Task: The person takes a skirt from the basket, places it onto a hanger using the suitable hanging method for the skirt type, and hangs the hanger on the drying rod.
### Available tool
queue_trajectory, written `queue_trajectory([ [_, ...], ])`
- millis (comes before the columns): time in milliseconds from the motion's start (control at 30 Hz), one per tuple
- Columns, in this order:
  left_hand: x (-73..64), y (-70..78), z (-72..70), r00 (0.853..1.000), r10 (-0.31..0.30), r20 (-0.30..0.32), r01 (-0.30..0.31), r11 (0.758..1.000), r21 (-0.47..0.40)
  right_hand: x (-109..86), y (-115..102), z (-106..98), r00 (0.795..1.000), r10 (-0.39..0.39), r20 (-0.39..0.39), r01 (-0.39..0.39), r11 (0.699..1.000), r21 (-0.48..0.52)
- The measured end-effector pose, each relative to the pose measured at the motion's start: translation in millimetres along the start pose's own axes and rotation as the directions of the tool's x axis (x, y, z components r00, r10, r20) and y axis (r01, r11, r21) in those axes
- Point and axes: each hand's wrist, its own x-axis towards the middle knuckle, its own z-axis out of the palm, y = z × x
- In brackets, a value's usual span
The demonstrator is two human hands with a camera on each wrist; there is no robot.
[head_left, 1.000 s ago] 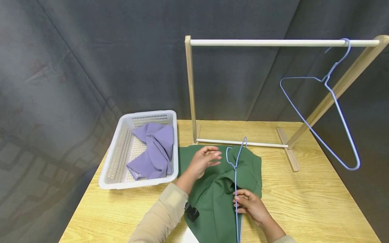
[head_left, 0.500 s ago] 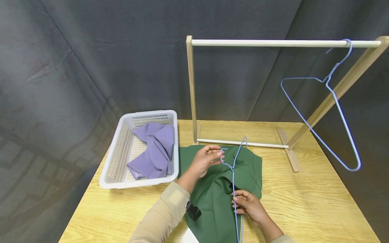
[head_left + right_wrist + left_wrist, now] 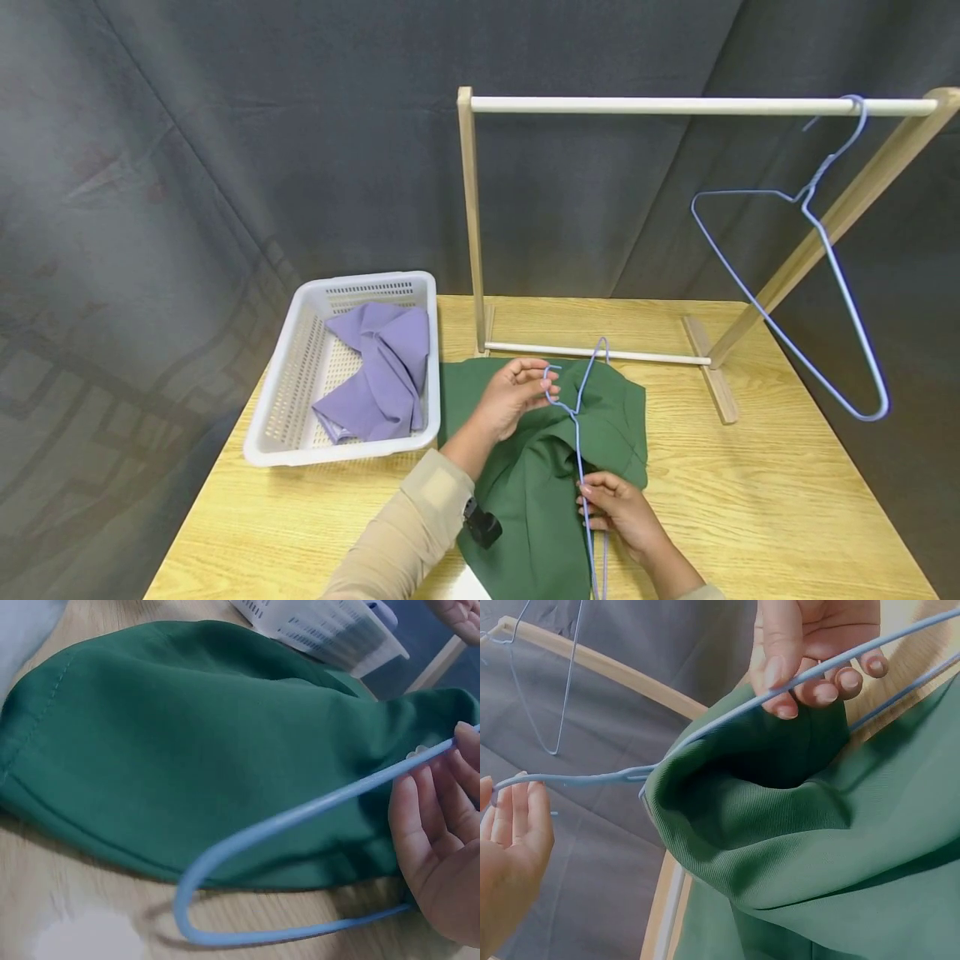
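Observation:
A blue wire hanger stands on edge above a green garment spread on the table. At its hook, my left hand pinches the wire between thumb and fingers. Lower down, my right hand holds one long side of the hanger between thumb and fingertips. In the left wrist view the hanger's neck passes by a raised fold of the garment, and part of the frame goes behind the cloth. The right wrist view has the hanger's bent corner beside the garment's edge, over the wood.
A white basket with a purple cloth garment inside stands to the left. Behind is a wooden rack with a white rail. Another blue hanger hangs at the rail's right end.
My left hand has moved slightly right and taken hold of the hook, which has shifted left. The right hand keeps its hold on the hanger, whose lower end has swung slightly right.

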Motion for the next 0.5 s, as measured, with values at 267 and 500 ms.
queue_trajectory([
  [267,0.0,-1.6,2.0,1.0,-0.005,-0.024,0.005,1.0,-0.017,-6.7,-2.3,-16.0,0.993,0.057,-0.103,-0.057,0.998,-0.001],
  [500,0.7,-1.6,4.0,0.998,-0.014,-0.054,0.013,1.0,-0.008,-13.1,-7.5,-27.7,0.962,0.121,-0.246,-0.136,0.99,-0.042],
])
